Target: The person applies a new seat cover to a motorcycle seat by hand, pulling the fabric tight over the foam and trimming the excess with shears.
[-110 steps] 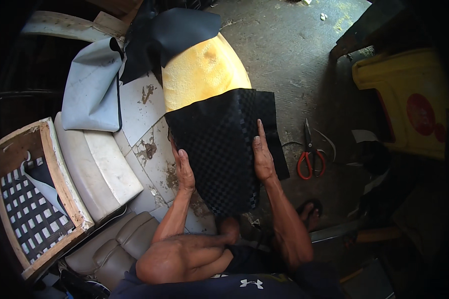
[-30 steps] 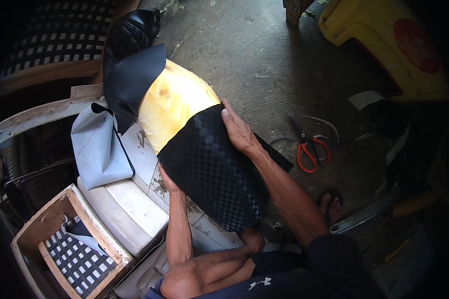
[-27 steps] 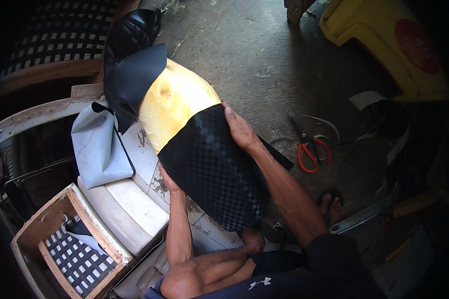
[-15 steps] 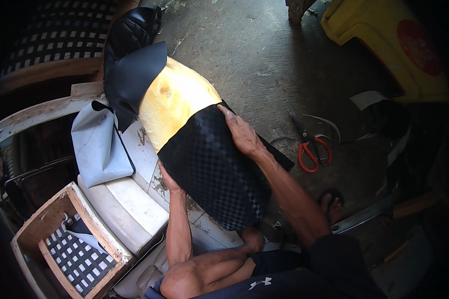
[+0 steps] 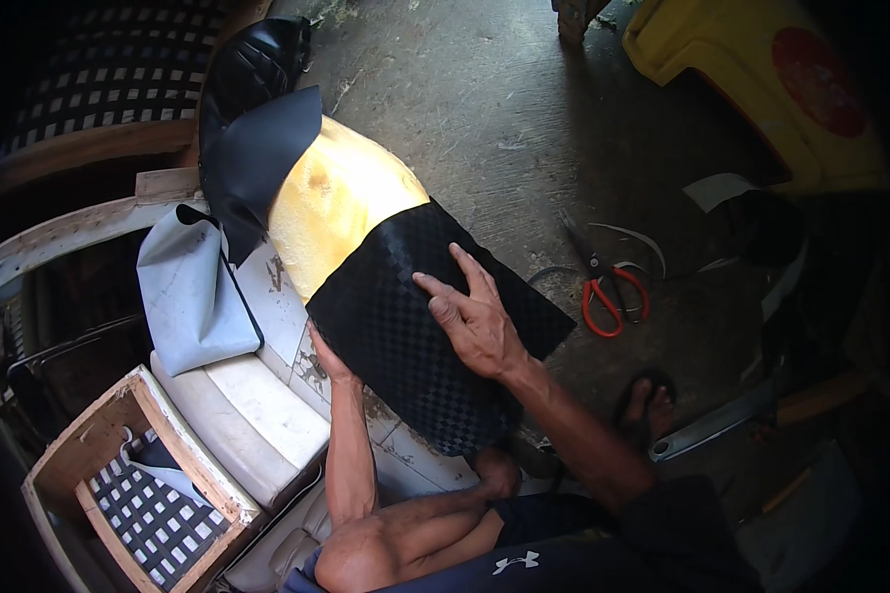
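Right hand (image 5: 475, 321) now lower on the black checkered cover (image 5: 405, 326), flat, fingers (image 5: 435, 289) spread; left hand (image 5: 324, 354) at its edge, fingers hidden

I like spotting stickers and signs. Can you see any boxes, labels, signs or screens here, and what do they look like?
Yellow plastic bin: top right on the concrete floor, boxy, bright yellow.
Round red sticker: on the bin's face, a red circle; its marks are too blurred to tell.
White logo: bottom edge, small white mark on the person's dark shorts.
No screens or signs in view.
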`<state>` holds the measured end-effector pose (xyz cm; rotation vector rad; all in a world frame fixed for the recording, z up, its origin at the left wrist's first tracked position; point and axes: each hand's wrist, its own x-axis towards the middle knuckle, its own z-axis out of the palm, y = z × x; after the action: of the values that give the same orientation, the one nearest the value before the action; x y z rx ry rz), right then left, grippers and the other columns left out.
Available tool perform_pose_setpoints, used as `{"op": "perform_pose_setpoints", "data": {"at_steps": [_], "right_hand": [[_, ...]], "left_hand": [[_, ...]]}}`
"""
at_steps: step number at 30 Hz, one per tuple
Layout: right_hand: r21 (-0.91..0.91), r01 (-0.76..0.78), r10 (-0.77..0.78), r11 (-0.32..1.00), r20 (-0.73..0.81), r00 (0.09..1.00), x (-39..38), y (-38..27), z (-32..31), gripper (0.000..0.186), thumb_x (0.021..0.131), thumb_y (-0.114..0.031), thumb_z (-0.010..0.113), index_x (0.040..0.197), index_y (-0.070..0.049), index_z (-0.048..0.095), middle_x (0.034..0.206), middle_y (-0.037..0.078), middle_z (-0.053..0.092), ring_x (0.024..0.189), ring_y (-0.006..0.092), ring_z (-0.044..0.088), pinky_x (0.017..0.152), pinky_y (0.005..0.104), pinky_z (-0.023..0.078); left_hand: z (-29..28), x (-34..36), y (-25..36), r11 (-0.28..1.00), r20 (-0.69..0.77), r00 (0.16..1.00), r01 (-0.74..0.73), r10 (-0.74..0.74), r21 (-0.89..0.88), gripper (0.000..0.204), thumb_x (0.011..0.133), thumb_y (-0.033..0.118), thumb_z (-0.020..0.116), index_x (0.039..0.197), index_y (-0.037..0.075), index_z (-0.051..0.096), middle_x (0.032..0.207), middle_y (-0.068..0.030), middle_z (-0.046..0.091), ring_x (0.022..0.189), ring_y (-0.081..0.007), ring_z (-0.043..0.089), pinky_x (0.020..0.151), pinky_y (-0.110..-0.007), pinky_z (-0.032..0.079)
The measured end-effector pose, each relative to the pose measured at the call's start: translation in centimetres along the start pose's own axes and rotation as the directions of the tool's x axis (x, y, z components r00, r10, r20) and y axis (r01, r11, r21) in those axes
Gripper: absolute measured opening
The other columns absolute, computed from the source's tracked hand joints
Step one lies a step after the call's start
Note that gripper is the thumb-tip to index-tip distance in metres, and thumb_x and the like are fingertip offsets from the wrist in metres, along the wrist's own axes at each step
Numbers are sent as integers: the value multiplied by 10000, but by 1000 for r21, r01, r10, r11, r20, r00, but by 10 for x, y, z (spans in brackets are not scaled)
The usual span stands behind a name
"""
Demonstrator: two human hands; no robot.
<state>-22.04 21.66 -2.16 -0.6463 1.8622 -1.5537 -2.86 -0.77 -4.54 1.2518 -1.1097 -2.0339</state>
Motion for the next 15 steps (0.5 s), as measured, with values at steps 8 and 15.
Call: {"op": "perform_pose_setpoints", "data": {"at_steps": [8, 15], "right_hand": [[-212, 71, -81, 975, -39, 996, -14, -12, 21, 467, 1057, -472, 483, 1463, -260, 571, 1615, 287, 263, 1463, 499, 304, 1162, 581, 300], [-104, 12, -20, 995, -76, 997, -3, -4, 20, 471, 1068, -445, 466, 1475, -223, 548, 1593, 318, 277, 1442, 512, 322, 1177, 561, 303]], "left_hand": [[11, -5, 4, 1000, 6, 1000, -3, 3, 17, 615, 1099, 480, 246, 1476, 56, 483, 1433, -133, 585, 1268, -302, 608, 1108, -428, 480], [8, -5, 4, 1000, 16, 1000, 8, -8, -6, 625, 1100, 488, 244, 1488, 57, 475, 1448, -132, 578, 1282, -302, 601, 1117, -427, 472]]}}
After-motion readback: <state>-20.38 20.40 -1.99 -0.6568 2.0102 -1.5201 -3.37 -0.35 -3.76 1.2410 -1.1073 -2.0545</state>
